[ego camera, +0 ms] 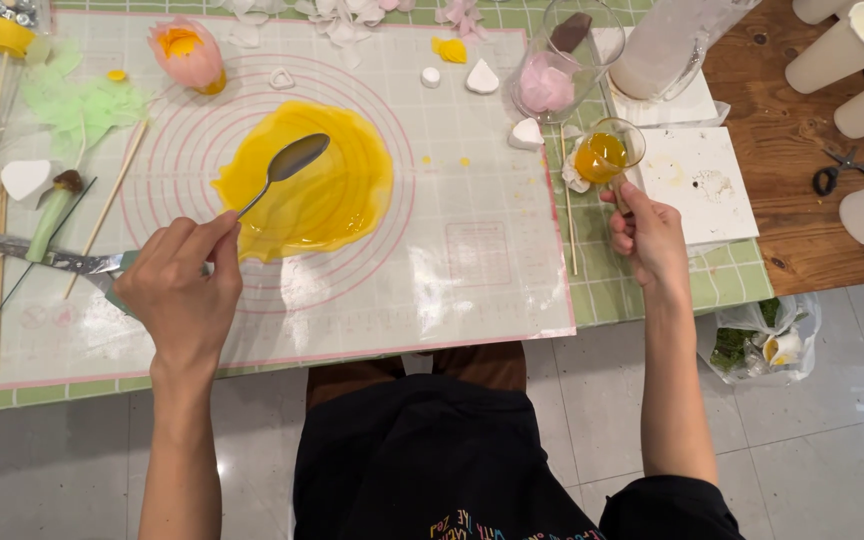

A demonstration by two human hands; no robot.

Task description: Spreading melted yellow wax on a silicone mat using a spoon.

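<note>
**Now spreading the yellow pool**

Carefully I keep my left hand (180, 290) closed around the spoon (287, 165) handle, so its bowl lies flat over the yellow pool (337, 200) in the middle of the mat (472, 270). My right hand (649, 235) is closed on the cup (607, 152), tilted beside the mat so it stays near; it seems to hold yellow liquid.

A pink flower (189, 52) lies at the mat's far edge, scissors (840, 170) on the wooden table (792, 120), paper cups (857, 45) beside them.
</note>
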